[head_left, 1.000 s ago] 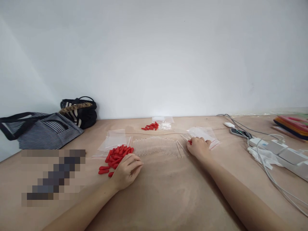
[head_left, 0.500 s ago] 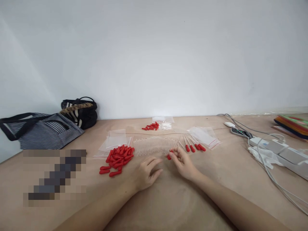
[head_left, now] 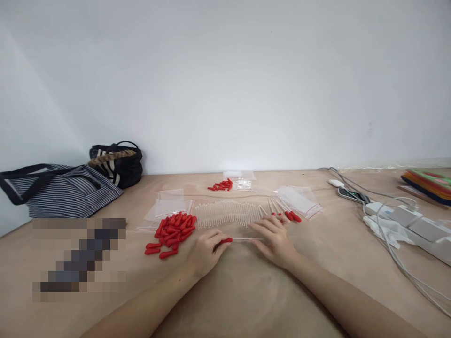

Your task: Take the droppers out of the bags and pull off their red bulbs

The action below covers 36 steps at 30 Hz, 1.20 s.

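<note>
My left hand (head_left: 207, 253) pinches the red rubber bulb (head_left: 226, 240) of a dropper. The dropper's thin clear tube (head_left: 243, 240) lies level and points right, toward my right hand (head_left: 276, 239). That hand has its fingers and thumb apart, with the tube's end between them, close to the thumb; I cannot tell whether they touch. Beside my left hand is a pile of red rubber bulbs (head_left: 176, 228). A row of clear tubes (head_left: 227, 213) lies behind both hands. Several droppers with red bulbs (head_left: 295, 216) rest beyond my right hand, which partly covers them.
Clear plastic bags lie at left (head_left: 170, 203) and right (head_left: 299, 199). Farther back are a small bulb heap (head_left: 221, 185) and more tubes (head_left: 244, 185). A striped bag (head_left: 70, 192) stands left; a power strip (head_left: 423, 225) and cables lie right. A pixelated patch covers the left front.
My left hand has closed on the red bulb, and the dropper now lies level between the hands. My right hand has opened from its pinch and shifted slightly right.
</note>
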### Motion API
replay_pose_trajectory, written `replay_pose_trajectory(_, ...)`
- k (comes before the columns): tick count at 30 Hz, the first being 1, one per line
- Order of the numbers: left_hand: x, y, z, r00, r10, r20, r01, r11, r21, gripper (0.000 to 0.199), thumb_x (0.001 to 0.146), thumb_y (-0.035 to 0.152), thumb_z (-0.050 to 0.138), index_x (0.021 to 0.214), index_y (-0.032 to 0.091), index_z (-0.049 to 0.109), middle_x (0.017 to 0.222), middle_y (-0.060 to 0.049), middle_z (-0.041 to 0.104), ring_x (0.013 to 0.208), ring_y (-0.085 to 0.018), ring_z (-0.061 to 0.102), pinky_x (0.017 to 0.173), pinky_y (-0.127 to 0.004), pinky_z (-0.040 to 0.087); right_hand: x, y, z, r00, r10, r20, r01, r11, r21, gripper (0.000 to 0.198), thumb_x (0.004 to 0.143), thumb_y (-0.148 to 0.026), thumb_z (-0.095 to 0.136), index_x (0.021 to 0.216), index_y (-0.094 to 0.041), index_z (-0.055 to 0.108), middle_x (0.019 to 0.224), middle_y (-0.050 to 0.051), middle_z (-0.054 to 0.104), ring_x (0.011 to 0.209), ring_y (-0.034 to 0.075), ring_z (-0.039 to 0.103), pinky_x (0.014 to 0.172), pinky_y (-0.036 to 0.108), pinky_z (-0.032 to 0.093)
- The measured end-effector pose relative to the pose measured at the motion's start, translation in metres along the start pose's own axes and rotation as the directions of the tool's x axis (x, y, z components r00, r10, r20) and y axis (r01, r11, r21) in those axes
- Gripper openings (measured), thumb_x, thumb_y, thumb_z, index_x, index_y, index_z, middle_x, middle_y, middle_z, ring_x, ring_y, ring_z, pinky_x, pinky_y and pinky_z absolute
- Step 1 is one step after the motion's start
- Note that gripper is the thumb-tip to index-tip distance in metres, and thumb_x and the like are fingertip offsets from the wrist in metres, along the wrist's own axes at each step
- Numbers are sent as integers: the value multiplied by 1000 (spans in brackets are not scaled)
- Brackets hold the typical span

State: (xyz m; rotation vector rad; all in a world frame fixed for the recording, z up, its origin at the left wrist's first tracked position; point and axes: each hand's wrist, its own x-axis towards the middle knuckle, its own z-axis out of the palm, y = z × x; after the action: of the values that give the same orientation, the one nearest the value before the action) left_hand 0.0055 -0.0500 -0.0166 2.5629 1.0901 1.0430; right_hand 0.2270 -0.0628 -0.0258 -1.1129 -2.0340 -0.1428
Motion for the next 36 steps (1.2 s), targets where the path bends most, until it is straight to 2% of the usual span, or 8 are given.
replay_pose_trajectory(2, -1, 0, 2, 999, 43, 31, -43, 999, 18, 12, 81, 20, 51, 84, 20, 64, 78, -1, 64, 72, -14, 60, 66, -25, 49, 1, -3, 3, 990, -130, 57, 133, 990, -55, 21, 83, -35, 51, 99, -27, 61, 85, 2, 65, 88, 18, 52, 89, 41, 21)
replay_pose_trajectory(5, -2, 1, 8, 995, 85, 54, -87, 996, 31, 15, 83, 20, 49, 86, 19, 63, 79, -2, 64, 71, -14, 60, 65, -25, 48, 3, -9, 13, 974, -208, 88, 215, 973, -83, 17, 85, -33, 49, 93, -27, 63, 69, -1, 63, 80, 15, 52, 88, 40, 18)
replay_pose_trajectory(12, -3, 1, 7, 987, 130, 94, -138, 987, 80, 14, 83, 18, 49, 83, 17, 62, 72, -3, 61, 67, -15, 57, 60, -25, 46, 5, -13, 15, 967, -216, 135, 219, 976, -11, 28, 87, -27, 42, 67, -22, 61, 52, -2, 53, 66, 13, 44, 79, 36, 21)
replay_pose_trajectory(21, -1, -1, 1, 989, 94, 116, -104, 991, 87, 17, 83, 13, 46, 73, 17, 59, 67, -1, 58, 67, -15, 54, 60, -25, 44, 3, -9, 13, 974, -177, 143, 177, 984, 12, 30, 86, -27, 43, 61, -21, 59, 50, -2, 52, 67, 13, 44, 82, 37, 20)
replay_pose_trajectory(24, -4, -9, -6, 998, 25, 61, -33, 991, 129, 18, 84, 16, 46, 72, 17, 60, 68, -1, 59, 67, -15, 55, 61, -26, 45, -1, -2, 7, 983, -107, 148, 110, 994, -9, 31, 86, -27, 42, 62, -21, 61, 52, -1, 53, 68, 14, 45, 81, 38, 21)
replay_pose_trajectory(30, -6, -15, -10, 999, 36, 18, -37, 998, 53, 17, 85, 17, 44, 88, 20, 60, 82, -1, 62, 74, -12, 59, 67, -24, 49, 1, 11, 6, 990, 114, 81, -101, 984, -148, 29, 85, -19, 38, 101, -23, 61, 73, 2, 62, 75, 16, 48, 77, 34, 23)
replay_pose_trajectory(33, -4, -12, -8, 998, 60, -9, -59, 996, 67, 20, 85, 15, 42, 94, 19, 59, 88, -3, 60, 78, -13, 59, 69, -24, 50, 12, 22, 4, 942, 333, 42, -309, 910, -278, 30, 84, -21, 37, 101, -24, 62, 78, 3, 64, 82, 18, 49, 74, 33, 23)
replay_pose_trajectory(36, -3, -10, -7, 996, 82, -26, -79, 992, 101, 22, 84, 13, 41, 97, 17, 59, 89, -5, 58, 78, -13, 59, 68, -23, 50, 22, 33, 3, 867, 497, 39, -451, 815, -365, 27, 82, -22, 39, 86, -23, 65, 79, 3, 64, 86, 19, 49, 72, 32, 23)
